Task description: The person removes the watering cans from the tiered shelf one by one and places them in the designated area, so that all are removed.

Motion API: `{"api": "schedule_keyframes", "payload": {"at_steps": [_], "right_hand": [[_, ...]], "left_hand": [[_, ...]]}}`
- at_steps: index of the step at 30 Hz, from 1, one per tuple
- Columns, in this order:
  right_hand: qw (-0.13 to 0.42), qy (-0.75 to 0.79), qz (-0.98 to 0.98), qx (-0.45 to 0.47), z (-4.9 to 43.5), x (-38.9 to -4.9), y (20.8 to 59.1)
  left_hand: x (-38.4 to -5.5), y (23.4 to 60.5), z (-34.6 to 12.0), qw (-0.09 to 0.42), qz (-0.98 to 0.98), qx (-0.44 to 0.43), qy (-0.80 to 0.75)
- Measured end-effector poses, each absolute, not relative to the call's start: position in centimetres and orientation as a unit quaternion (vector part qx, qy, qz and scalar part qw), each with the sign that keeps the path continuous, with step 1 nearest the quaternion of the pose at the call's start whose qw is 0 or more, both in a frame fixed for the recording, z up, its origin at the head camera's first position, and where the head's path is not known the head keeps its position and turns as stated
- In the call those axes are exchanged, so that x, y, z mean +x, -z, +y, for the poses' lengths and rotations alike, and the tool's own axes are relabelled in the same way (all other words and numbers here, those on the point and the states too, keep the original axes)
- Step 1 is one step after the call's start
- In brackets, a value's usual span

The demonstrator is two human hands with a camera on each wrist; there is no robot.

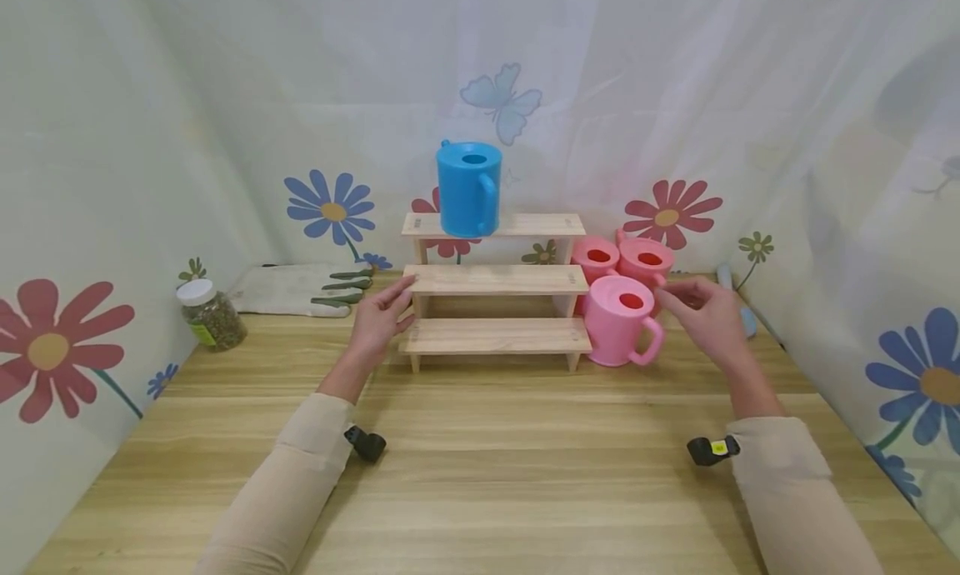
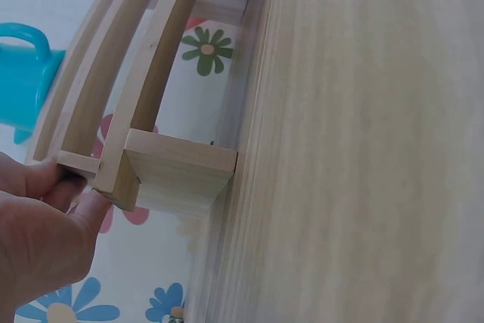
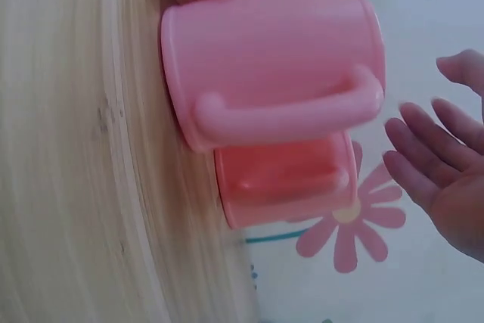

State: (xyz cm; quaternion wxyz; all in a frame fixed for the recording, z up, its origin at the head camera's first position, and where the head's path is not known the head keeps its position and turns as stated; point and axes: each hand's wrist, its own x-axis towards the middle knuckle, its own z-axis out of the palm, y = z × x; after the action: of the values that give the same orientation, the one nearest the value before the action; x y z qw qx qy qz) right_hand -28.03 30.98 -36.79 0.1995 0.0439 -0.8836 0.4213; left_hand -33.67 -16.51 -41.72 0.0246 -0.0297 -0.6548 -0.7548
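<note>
A three-tier wooden step shelf (image 1: 498, 279) stands at the back middle of the table. My left hand (image 1: 381, 321) grips its left end, with thumb and fingers at the ends of the lower tiers in the left wrist view. On the top tier sits a blue plastic mug (image 1: 461, 193), upright, with a side handle and a small hole in its top. Three pink mugs of that shape are grouped at the shelf's right end, the light pink mug (image 1: 613, 321) in front. Beside them is my right hand (image 3: 454, 164), fingers spread and holding nothing.
White gloves (image 1: 292, 290) with green-marked fingertips lie at the back left, near a white-lidded jar (image 1: 212, 317) of dried green bits. A flowered curtain (image 1: 360, 75) hangs behind and at both sides. A pale blue object (image 1: 748, 321) is at the right edge.
</note>
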Motion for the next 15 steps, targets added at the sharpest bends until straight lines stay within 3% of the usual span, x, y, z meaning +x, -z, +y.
{"api": "schedule_keyframes", "payload": {"at_steps": [5,15], "right_hand": [[0.211,-0.427,-0.877,0.065,29.4,-27.7,36.6],[0.178,-0.439,-0.871,0.132,26.1,-27.2,36.8]], "left_hand": [[-33.6,41.8,-16.5,0.028,-0.655,-0.03,0.754],[-33.8,41.8,-16.5,0.024,-0.661,-0.031,0.749]]}}
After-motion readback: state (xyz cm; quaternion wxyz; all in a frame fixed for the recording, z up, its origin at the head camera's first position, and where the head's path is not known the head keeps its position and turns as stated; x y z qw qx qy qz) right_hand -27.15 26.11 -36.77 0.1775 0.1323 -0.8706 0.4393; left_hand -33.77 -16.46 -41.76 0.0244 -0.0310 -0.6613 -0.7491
